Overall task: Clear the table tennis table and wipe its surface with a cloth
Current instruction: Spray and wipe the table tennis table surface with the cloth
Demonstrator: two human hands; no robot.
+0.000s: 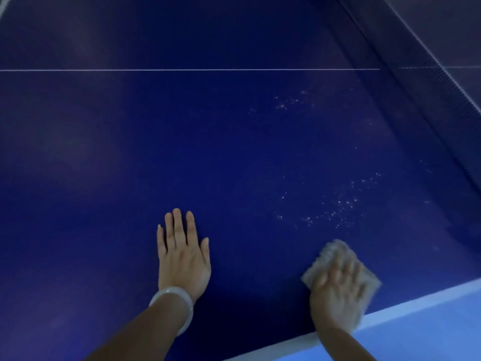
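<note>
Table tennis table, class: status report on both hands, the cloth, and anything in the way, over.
Left hand flat on blue table. Right hand pressing grey cloth near white edge line. Pale specks ahead of cloth, unwiped. Net at right; nothing blocking.

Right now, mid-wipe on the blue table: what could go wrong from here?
1. The pale specks lie beyond the cloth; short strokes near the edge could miss them, and the farther patch too.
2. The right hand presses the cloth flat close to the white table edge; a pull back may sweep debris onto the floor.
3. The left hand rests flat on the table and may smudge it.
</note>
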